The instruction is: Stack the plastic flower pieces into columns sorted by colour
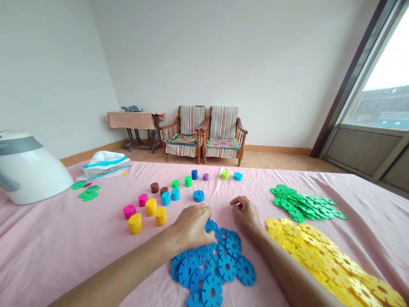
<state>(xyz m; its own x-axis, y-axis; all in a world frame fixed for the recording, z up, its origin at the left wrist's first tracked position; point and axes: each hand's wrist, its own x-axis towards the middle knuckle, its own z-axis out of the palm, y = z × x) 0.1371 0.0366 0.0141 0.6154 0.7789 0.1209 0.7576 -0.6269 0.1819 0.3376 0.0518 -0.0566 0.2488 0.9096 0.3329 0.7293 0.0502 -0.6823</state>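
My left hand [193, 227] is over a loose pile of blue notched plastic discs [227, 267]. Its fingers and thumb close around a blue disc [211, 225] at the pile's far end; whether more discs are within the grip is hidden. To the right of the pile, my right hand [247, 214] sits low over the cloth with curled fingers, and nothing shows in them. Just beyond both hands stands a short stack of blue discs [198, 196].
Yellow discs [319, 256] and green discs [303, 202] lie heaped at right. Small stacks, including yellow [135, 224], pink [129, 212] and light blue [165, 198], stand at left on the pink cloth [79, 238]. A white jug [35, 175] and tissue pack [107, 165] stand far left.
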